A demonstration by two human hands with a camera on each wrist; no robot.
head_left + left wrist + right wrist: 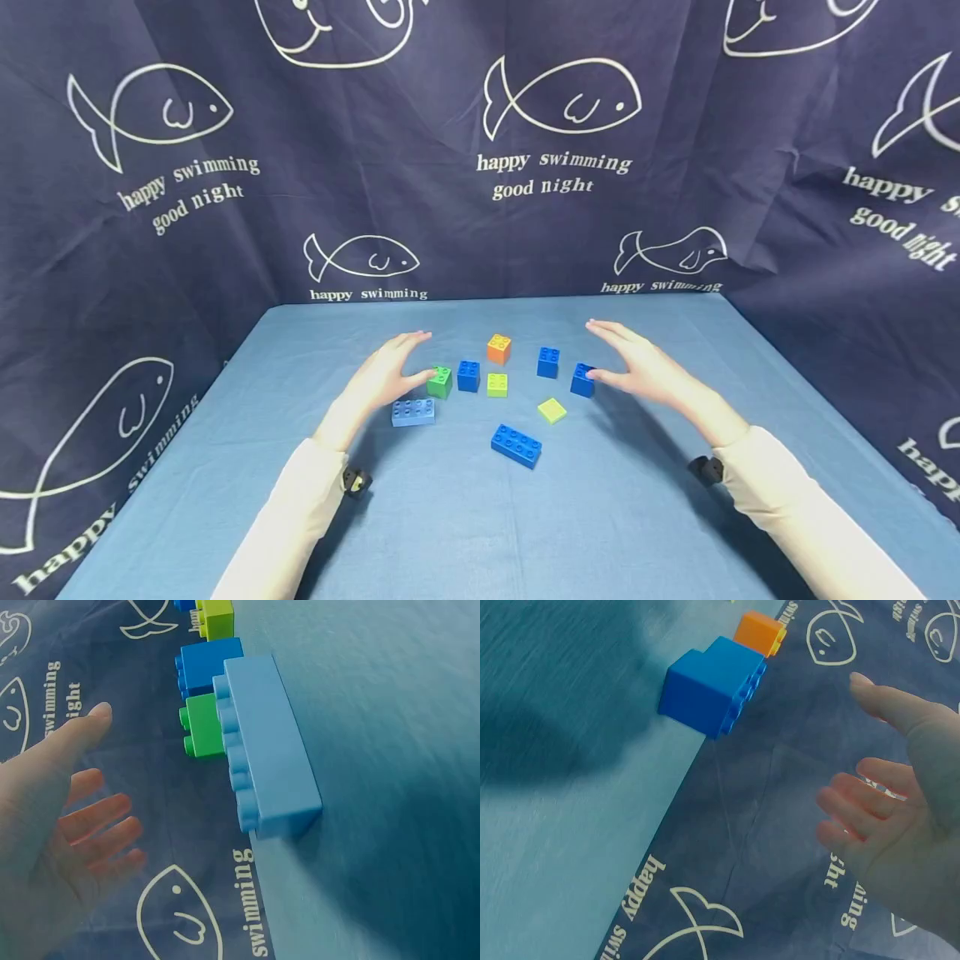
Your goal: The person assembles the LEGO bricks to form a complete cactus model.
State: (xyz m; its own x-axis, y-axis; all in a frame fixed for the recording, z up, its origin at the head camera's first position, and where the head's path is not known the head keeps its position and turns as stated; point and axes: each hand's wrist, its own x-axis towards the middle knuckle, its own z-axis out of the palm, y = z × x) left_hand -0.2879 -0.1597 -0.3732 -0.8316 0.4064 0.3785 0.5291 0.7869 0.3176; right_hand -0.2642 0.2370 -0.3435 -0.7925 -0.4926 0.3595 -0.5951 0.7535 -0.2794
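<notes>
My left hand hovers over the table near a green block and a light blue long block, its fingers spread and holding nothing. On the other side my right hand is held in the air with thumb and fingers apart, nearest a dark blue block. Between the hands stand another blue block, an orange block, a lime block and a further blue block. Closer to me lie a thin lime piece and a long blue block.
A blue cloth covers the table. Behind it and along both sides hangs a dark navy curtain printed with white fish and lettering. A small black device sits at the left wrist, another black device at the right.
</notes>
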